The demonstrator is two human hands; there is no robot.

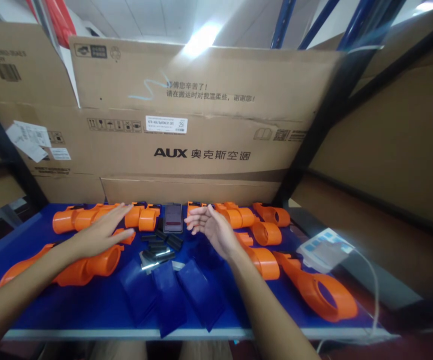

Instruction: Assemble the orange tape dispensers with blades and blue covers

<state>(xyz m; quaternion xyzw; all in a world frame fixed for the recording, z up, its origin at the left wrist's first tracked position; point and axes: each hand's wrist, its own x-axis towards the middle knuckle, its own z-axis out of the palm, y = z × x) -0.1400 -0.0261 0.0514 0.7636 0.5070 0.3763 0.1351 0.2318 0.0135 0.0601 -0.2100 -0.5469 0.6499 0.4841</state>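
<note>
My left hand [105, 228] is stretched out with the thumb apart, above orange plastic ring-shaped parts [147, 220] on the left of the table. It holds nothing. My right hand [211, 227] is raised palm inward, its fingers slightly bent and apart, with nothing in it. Nearest to it are more orange ring-shaped parts [267, 233] on the right. Between my hands lie a phone [173, 218] and several small black pieces [158, 246]. Closer to me, dark blue flat pouches [168, 295] lie fanned out. My forearms partly hide the orange parts.
A cardboard sheet [201, 172] printed AUX stands along the back of the blue table [84, 315]. A large orange part [329, 297] lies near the front right. Behind it is a white box-like item [325, 250] with a cable [376, 285]. Dark frame posts [314, 130] flank the table.
</note>
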